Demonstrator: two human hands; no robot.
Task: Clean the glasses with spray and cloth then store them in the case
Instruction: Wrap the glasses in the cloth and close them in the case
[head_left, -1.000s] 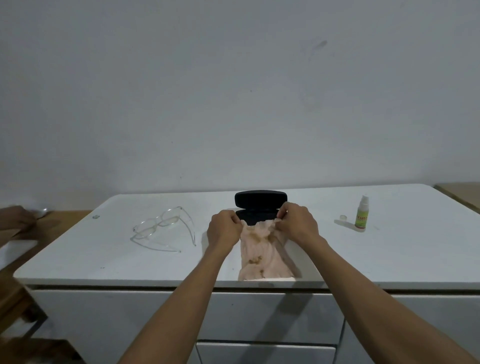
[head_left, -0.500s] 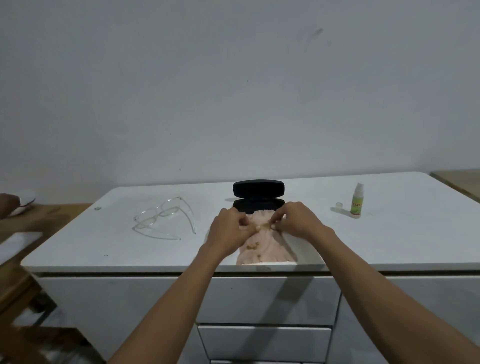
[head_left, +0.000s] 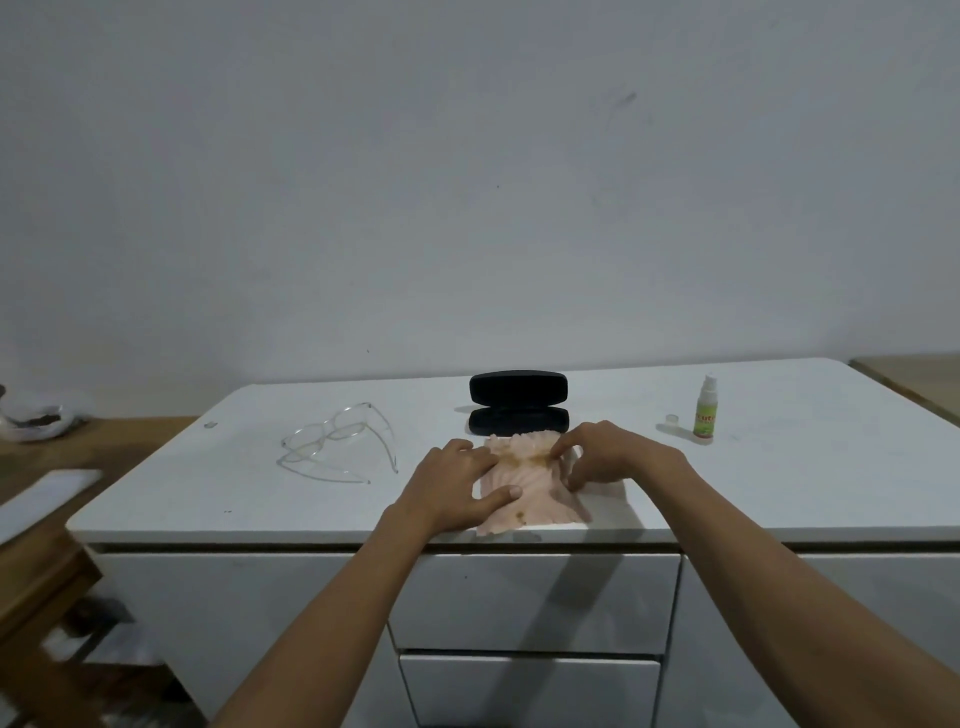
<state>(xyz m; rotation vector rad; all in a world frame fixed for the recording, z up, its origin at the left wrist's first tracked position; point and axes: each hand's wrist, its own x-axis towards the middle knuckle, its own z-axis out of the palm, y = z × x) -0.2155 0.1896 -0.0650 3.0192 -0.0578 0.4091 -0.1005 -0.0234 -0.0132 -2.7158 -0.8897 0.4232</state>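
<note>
A pale pink cloth with brown stains lies crumpled at the front edge of the white cabinet top. My left hand presses flat on its left side, thumb across the fabric. My right hand pinches the cloth's upper right part with its fingertips. Just behind the cloth stands the black glasses case, open with its lid upright. Clear-framed glasses rest unfolded on the top to the left. A small green spray bottle stands at the right, its loose cap beside it.
White drawers sit below the cabinet top. A wooden surface with a white sheet and a dark bowl-like object lies at the left. A grey wall rises behind. Another wooden top shows at the far right edge.
Both hands moved from holding the cloth's top edge up near the case to pressing it down on the top. The left hand went flat. The view tilted slightly upward.
</note>
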